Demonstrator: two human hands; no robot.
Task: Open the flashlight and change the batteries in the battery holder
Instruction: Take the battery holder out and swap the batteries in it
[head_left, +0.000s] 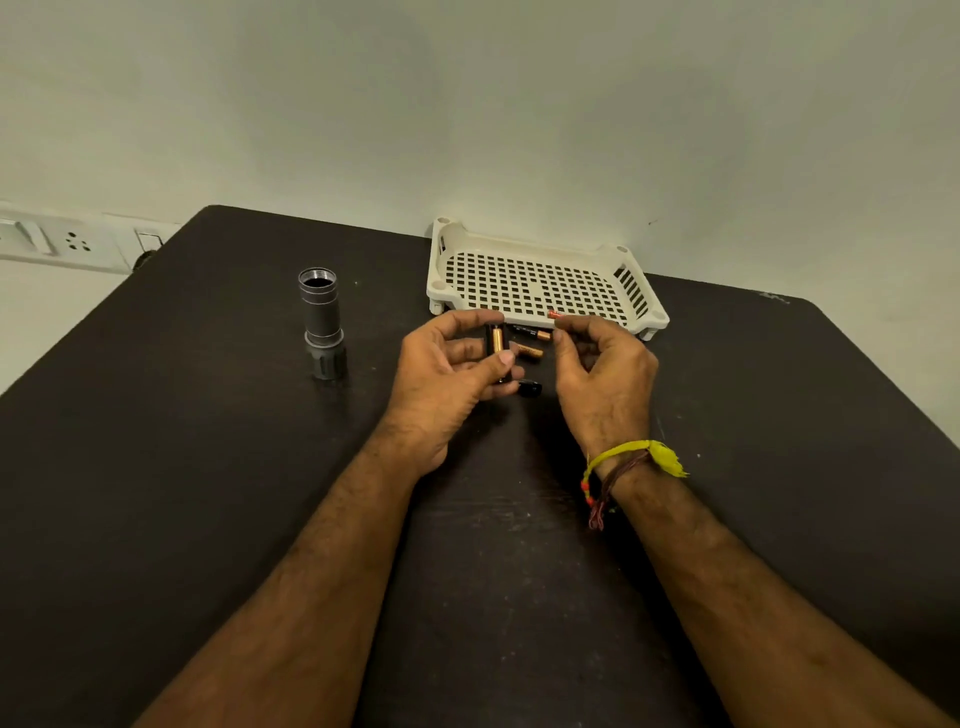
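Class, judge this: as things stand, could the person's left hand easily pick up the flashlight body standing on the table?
Probably not yet: the path to the flashlight body looks free, but the left hand already grips the battery holder.

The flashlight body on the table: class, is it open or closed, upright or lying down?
Open and upright. The flashlight body stands on its wider head on the table, its threaded top end uncapped, showing a dark hollow.

Four batteries show (497, 339) (531, 331) (530, 352) (555, 314), plus one flashlight body (322, 327), one holder (492, 347), one cap (530, 388) and one tray (540, 244).
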